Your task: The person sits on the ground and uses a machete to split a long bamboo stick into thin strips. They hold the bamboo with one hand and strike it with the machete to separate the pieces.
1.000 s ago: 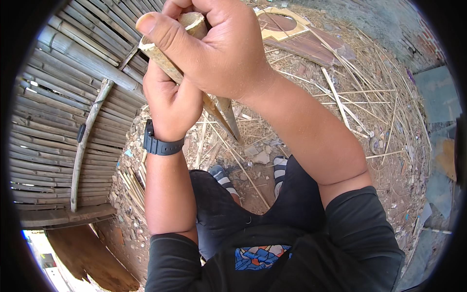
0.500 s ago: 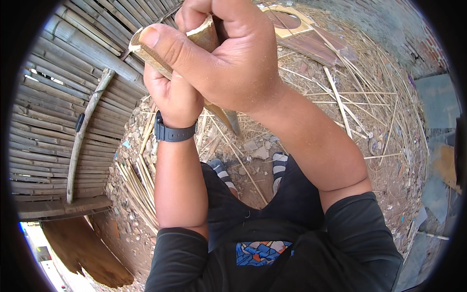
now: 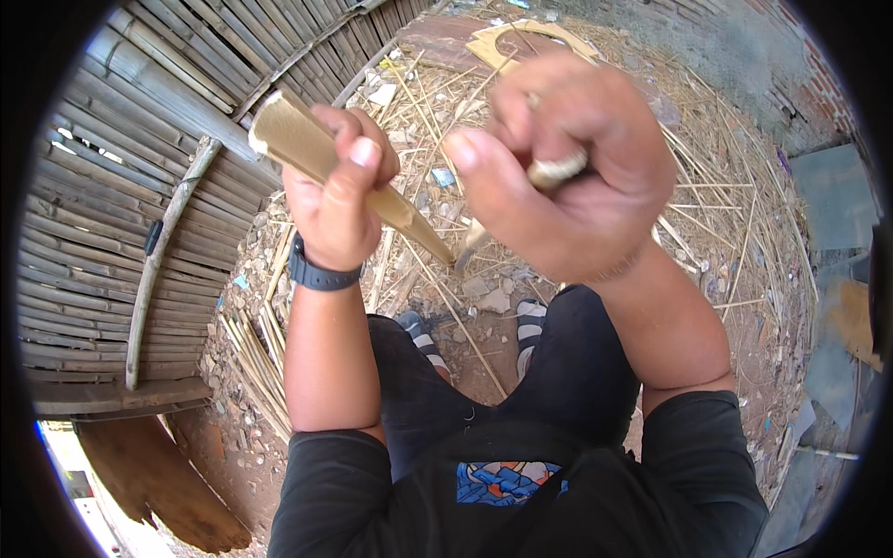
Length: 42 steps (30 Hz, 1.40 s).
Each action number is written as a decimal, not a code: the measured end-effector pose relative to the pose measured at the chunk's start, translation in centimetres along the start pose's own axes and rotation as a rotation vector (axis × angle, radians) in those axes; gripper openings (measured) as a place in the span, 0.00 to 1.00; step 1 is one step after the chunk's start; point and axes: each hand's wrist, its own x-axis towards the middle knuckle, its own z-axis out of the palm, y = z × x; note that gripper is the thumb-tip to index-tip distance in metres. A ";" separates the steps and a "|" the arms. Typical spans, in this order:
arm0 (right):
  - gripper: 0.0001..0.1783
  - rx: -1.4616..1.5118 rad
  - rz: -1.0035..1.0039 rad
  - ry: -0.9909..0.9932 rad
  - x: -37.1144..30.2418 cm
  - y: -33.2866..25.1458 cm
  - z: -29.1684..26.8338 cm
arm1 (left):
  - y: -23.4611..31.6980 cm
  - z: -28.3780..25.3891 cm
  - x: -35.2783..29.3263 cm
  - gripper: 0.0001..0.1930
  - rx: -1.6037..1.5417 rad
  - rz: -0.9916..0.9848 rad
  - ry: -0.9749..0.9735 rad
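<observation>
In front of me, two split bamboo halves spread apart in a V, and their lower ends come close together above my feet; whether they are still joined I cannot tell. My left hand, with a dark watch on its wrist, is closed around the left bamboo half, whose pale cut end tilts up toward the wall. Closed fingers of my right hand, a little blurred, wrap the right bamboo half. Its rough pale end shows between thumb and fingers, and most of its length is hidden by the hand.
A bamboo slat wall with an upright pole rises on the left. Thin bamboo strips lie in a bundle beside it. Loose strips, straw and rubble cover the ground ahead. A yellowish board with a round hole lies farther off.
My hands were close together and overlapping; now the right hand has moved right and down, and the two bamboo halves stand wider apart.
</observation>
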 end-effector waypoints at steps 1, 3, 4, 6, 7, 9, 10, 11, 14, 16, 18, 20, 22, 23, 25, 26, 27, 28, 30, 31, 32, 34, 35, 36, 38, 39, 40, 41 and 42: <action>0.21 -0.002 0.020 -0.041 -0.4 -1.0 -1.0 | 0.0 0.4 -0.8 0.12 -0.019 -0.012 0.010; 0.19 0.033 0.111 -0.042 -1.3 -3.0 -2.0 | 0.1 0.3 -2.1 0.13 -0.010 0.017 -0.054; 0.19 0.016 0.121 -0.060 -1.6 -3.8 -2.7 | 0.3 0.5 -2.5 0.13 -0.028 0.026 -0.093; 0.19 -0.005 0.110 -0.103 -1.8 -4.9 -3.5 | 0.5 0.4 -3.1 0.12 -0.044 0.026 -0.093; 0.19 -0.013 0.116 -0.079 -2.0 -4.9 -3.8 | 0.5 0.4 -3.1 0.12 -0.069 0.012 -0.076; 0.19 -0.033 0.143 -0.033 -2.7 -4.4 -4.4 | 0.4 1.0 -2.2 0.14 -0.080 -0.015 -0.034; 0.19 -0.036 0.115 -0.042 -2.3 -4.4 -4.1 | 0.6 1.0 -2.3 0.15 -0.071 -0.042 -0.009; 0.19 -0.054 0.123 -0.004 -2.3 -4.0 -4.0 | 0.5 0.7 -2.0 0.15 -0.050 -0.026 0.001; 0.19 -0.099 0.166 0.109 -2.3 -2.1 -4.3 | -1.4 -0.4 -0.1 0.13 0.010 0.047 0.001; 0.18 -0.099 0.176 0.138 -2.2 -1.1 -4.5 | -1.7 -0.5 0.7 0.12 -0.010 0.015 0.024; 0.18 -0.092 0.189 0.176 -2.1 -0.2 -4.5 | -2.0 -0.6 1.6 0.11 -0.009 0.021 0.029; 0.17 -0.092 0.175 0.185 -1.9 0.6 -4.5 | -2.9 -1.3 2.6 0.10 -0.040 0.008 0.023; 0.17 -0.080 0.187 0.203 -1.7 0.9 -4.4 | -3.2 -1.4 3.4 0.09 -0.064 -0.015 0.018; 0.17 -0.067 0.206 0.216 -1.5 0.9 -4.3 | -3.4 -1.7 3.9 0.09 -0.078 -0.031 0.011; 0.17 -0.063 0.226 0.226 -1.4 0.9 -4.3 | -4.2 -2.2 4.9 0.09 -0.109 -0.065 -0.008; 0.17 -0.070 0.226 0.223 -1.4 1.0 -4.4 | -4.3 -2.2 5.2 0.09 -0.106 -0.070 -0.011; 0.17 -0.077 0.226 0.220 -1.4 1.0 -4.5 | -4.4 -2.3 5.5 0.09 -0.105 -0.072 -0.016; 0.17 -0.089 0.220 0.223 -1.5 1.2 -4.6 | -4.6 -2.4 5.7 0.09 -0.107 -0.076 -0.017; 0.17 -0.112 0.206 0.229 -1.6 1.5 -4.9 | -4.9 -2.4 6.1 0.09 -0.110 -0.080 -0.025; 0.17 -0.133 0.213 0.232 -1.7 1.6 -5.0 | -5.0 -2.4 6.3 0.09 -0.110 -0.085 -0.028; 0.17 -0.154 0.220 0.235 -1.8 1.5 -5.0 | -5.1 -2.4 6.5 0.09 -0.109 -0.089 -0.032; 0.16 -0.174 0.229 0.236 -1.7 1.5 -5.1 | -5.3 -2.7 7.0 0.09 -0.115 -0.106 -0.036; 0.16 -0.174 0.231 0.235 -1.6 1.6 -5.1 | -5.4 -2.7 7.2 0.09 -0.119 -0.113 -0.038; 0.16 -0.173 0.233 0.233 -1.6 1.6 -5.1 | -5.4 -2.7 7.3 0.08 -0.129 -0.121 -0.066; 0.16 -0.148 0.246 0.244 -1.3 1.8 -4.9 | -5.8 -2.9 7.8 0.09 -0.135 -0.131 -0.066; 0.16 -0.135 0.253 0.250 -1.3 1.9 -4.8 | -6.1 -3.1 8.0 0.09 -0.137 -0.136 -0.065; 0.16 -0.141 0.252 0.248 -1.2 2.0 -4.8 | -6.2 -3.4 8.3 0.09 -0.141 -0.138 -0.063; 0.16 -0.147 0.251 0.245 -1.1 2.1 -4.7 | -6.3 -3.6 8.6 0.09 -0.145 -0.139 -0.062; 0.16 -0.152 0.251 0.243 -1.0 2.2 -4.6 | -6.5 -3.9 8.8 0.09 -0.149 -0.141 -0.060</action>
